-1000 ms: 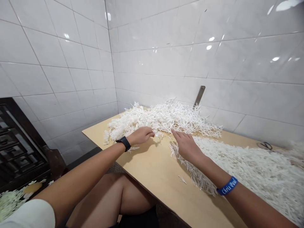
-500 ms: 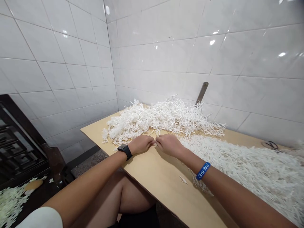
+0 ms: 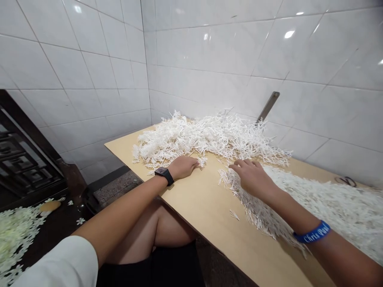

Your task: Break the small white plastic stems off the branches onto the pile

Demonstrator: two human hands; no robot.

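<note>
My left hand (image 3: 183,167), with a black watch on its wrist, is closed in a pinch near the front of a tangled heap of white branched plastic stems (image 3: 206,135). A small white plastic sprig (image 3: 202,161) sticks out from its fingertips. To the right, my right hand (image 3: 253,178) hovers low over the near-left edge of a wide spread of small white plastic sprigs (image 3: 323,203). Its fingers are loosely bent and apart, and I see nothing held in them. A loose sprig (image 3: 234,215) lies alone on the tan board (image 3: 209,207).
A flat metal bar (image 3: 268,107) leans against the tiled wall behind the heap. A dark cord loop (image 3: 345,181) lies at the board's back right. Pale flower pieces (image 3: 18,235) cover part of a dark wooden seat on the left.
My hands were together at the front of the heap. My right hand has moved away to the right, over the spread sprigs, while the left keeps its pinch. The view has shifted slightly.
</note>
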